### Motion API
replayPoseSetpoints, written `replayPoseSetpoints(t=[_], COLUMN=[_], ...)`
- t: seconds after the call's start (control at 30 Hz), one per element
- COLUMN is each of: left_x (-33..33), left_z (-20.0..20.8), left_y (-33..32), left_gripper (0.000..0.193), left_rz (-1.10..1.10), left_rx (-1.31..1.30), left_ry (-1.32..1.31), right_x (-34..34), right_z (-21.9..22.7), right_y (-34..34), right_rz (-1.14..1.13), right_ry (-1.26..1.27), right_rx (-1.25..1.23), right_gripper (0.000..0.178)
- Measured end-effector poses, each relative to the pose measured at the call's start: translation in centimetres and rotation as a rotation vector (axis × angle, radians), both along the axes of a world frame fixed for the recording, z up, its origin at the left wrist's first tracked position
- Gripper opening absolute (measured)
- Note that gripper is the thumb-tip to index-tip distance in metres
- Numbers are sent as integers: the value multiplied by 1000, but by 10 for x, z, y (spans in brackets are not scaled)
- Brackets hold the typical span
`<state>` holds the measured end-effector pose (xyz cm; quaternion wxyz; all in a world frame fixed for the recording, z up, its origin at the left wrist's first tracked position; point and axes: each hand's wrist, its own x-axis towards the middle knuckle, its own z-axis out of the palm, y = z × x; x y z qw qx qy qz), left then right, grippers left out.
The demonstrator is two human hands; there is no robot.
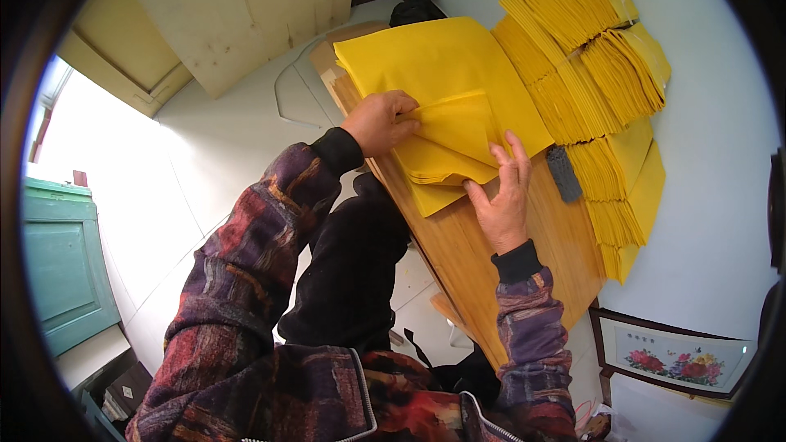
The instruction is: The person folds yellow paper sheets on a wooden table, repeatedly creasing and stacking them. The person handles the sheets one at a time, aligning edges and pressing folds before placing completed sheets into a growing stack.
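Several thin yellow sheets (454,147), folded and partly fanned, lie on a large stack of yellow sheets (442,53) on the wooden table. My left hand (378,123) is closed in a pinch at the left edge of the upper sheet, which lifts off the ones below. At the right corner of the folded sheets is my right hand (506,196), fingers apart. Its thumb touches the near edge of the sheets, and its fingertips rest near their right side.
Piled bundles of folded yellow sheets (594,57) stand along the wall side of the wooden table (540,237). A dark grey block (563,173) sits beside them. A framed flower picture (675,356) leans at lower right; a green cabinet (61,258) stands at left.
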<state>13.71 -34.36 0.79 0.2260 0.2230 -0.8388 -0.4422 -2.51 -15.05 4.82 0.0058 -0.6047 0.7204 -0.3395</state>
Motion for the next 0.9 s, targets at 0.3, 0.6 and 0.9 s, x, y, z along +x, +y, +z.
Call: replayPoseSetpoints(t=[0.3, 0.6, 0.9], left_x=[-2, -3, -3], left_z=[9, 8, 7], left_y=[-5, -7, -6], left_gripper=[23, 26, 26], left_rz=[13, 10, 17], left_rx=[72, 33, 73], left_ry=[-106, -109, -78], right_x=[-5, -8, -18], right_z=[-4, 0, -5], right_y=[0, -6, -9], right_rz=[99, 116, 146], right_ry=[159, -143, -205], right_rx=[18, 137, 157], right_gripper=[24, 14, 16])
